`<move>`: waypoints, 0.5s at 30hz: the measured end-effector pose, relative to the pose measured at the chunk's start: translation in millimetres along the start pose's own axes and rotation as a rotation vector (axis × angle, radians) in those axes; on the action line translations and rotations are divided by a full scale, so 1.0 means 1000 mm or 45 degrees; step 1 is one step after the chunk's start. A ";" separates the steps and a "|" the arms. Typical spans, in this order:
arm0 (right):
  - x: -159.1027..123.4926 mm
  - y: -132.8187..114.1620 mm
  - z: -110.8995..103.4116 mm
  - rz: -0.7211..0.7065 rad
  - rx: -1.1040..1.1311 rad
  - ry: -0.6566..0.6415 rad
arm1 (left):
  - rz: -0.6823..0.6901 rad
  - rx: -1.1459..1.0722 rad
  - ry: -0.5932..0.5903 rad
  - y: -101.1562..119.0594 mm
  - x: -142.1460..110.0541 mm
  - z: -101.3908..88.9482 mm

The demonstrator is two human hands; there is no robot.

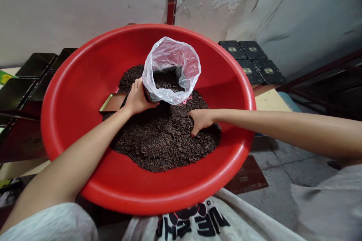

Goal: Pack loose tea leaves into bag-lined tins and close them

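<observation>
A wide red basin (226, 173) holds a heap of dark loose tea leaves (166, 150). Above the heap, my left hand (138, 98) is closed around the side of a dark tin (149, 96). A clear plastic bag (172, 54) lines the tin, its mouth spread wide over the rim, with tea leaves visible inside. My right hand (202, 120) reaches into the heap from the right; its thumb and a finger show apart, while the other fingers are sunk in the leaves. Beside my left hand, a shallow rectangular tin lid (113, 103) lies partly on the tea.
Several dark lidded tins (251, 60) stand together on the right, behind the basin. Open dark tins (17, 94) crowd the left side. A narrow red object (172, 6) leans against the peeling wall (220, 3). On the floor lies a dark red flat panel (249, 177).
</observation>
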State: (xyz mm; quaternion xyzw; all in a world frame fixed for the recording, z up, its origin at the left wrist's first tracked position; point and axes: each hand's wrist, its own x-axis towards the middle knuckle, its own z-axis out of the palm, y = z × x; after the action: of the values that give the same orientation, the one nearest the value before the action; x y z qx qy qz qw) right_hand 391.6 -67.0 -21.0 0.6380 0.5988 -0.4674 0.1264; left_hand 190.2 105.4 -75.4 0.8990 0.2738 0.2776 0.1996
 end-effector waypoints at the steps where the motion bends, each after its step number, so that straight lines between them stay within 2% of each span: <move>1: -0.001 0.001 0.002 0.052 0.064 0.056 | -0.006 0.003 -0.002 0.000 0.000 0.000; 5: -0.014 0.001 0.002 0.077 0.580 0.160 | 0.000 0.020 0.002 0.001 0.000 0.000; 8: -0.033 -0.004 -0.009 0.045 0.906 0.226 | 0.005 0.018 0.021 0.002 0.000 0.000; 11: -0.058 -0.011 -0.029 0.016 1.031 0.299 | -0.001 -0.025 0.039 0.005 0.000 -0.001; 15: -0.093 -0.026 -0.063 -0.040 0.983 0.435 | 0.024 -0.061 0.065 0.009 0.001 -0.004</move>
State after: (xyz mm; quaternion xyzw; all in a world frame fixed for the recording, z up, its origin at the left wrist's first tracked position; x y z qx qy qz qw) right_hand 411.6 -74.8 92.2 0.6975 0.4019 -0.5468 -0.2302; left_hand 192.2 99.8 -67.6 0.8891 0.2637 0.3088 0.2113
